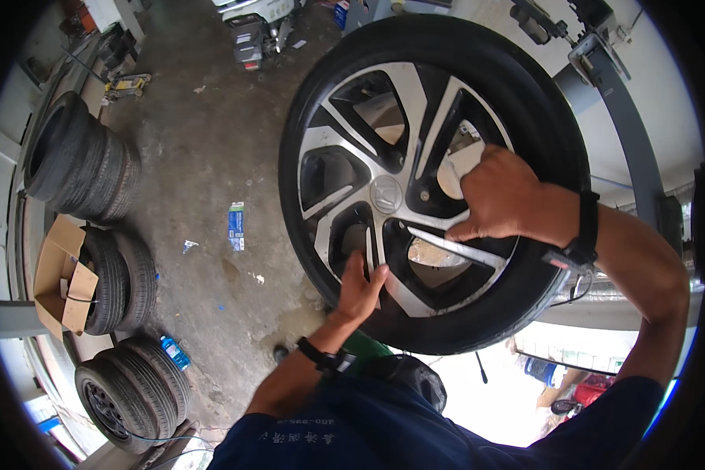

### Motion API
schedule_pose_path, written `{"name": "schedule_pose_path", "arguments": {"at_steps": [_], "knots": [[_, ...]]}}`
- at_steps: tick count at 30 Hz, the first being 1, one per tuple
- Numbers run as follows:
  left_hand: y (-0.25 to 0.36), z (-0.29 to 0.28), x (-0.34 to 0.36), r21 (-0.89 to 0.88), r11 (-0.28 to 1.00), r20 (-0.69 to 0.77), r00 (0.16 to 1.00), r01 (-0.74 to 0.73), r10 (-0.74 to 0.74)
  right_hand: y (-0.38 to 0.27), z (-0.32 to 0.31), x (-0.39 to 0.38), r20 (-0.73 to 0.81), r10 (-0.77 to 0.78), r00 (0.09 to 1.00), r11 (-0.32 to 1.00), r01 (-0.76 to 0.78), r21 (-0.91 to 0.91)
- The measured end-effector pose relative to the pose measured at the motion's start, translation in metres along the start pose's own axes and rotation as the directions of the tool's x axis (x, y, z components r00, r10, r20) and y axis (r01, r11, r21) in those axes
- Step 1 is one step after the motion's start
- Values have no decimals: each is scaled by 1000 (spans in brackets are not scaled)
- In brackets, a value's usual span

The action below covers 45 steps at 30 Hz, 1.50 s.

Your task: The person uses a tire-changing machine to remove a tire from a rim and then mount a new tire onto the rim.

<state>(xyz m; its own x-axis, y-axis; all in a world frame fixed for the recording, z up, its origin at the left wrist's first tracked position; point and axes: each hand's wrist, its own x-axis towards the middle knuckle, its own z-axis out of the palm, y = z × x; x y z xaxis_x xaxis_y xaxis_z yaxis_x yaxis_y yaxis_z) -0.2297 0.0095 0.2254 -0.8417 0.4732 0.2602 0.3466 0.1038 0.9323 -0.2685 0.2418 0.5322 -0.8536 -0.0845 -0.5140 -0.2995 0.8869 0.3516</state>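
A car wheel (385, 194) with a silver and black alloy rim fills the middle, its face toward me and slightly tilted. A black tyre (560, 149) is fitted round the rim. My right hand (497, 196) grips a spoke on the right side, fingers curled into a gap and thumb along the spoke. Lower left of the hub, my left hand (360, 290) is closed round another spoke, its fingertips partly hidden in the opening. Both wrists wear black straps with small devices. What supports the wheel from behind cannot be made out.
Stacks of tyres (121, 274) line the left wall, with an open cardboard box (64, 278) and a blue bottle (175, 352) by them. A yellow jack (128, 86) stands farther back. At the right rises a grey machine arm (630, 125). A scooter (254, 31) is parked ahead.
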Motion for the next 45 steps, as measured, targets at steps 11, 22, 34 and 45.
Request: {"name": "schedule_pose_path", "arguments": {"at_steps": [11, 22, 34, 45], "knots": [[-43, -42, 84, 216, 864, 314, 870, -455, 379, 88, 57, 75, 257, 295, 920, 914, -350, 204], [-46, -20, 96, 185, 828, 515, 770, -530, 378, 96, 258, 66, 271, 442, 855, 756, -518, 401], [-31, -25, 128, 80, 825, 575, 702, -560, 421, 52, 313, 62, 390, 519, 761, 514, -642, 569], [-77, -67, 195, 28, 800, 608, 645, -600, 462, 26, 295, 81, 351, 613, 708, 435, -673, 598]]}}
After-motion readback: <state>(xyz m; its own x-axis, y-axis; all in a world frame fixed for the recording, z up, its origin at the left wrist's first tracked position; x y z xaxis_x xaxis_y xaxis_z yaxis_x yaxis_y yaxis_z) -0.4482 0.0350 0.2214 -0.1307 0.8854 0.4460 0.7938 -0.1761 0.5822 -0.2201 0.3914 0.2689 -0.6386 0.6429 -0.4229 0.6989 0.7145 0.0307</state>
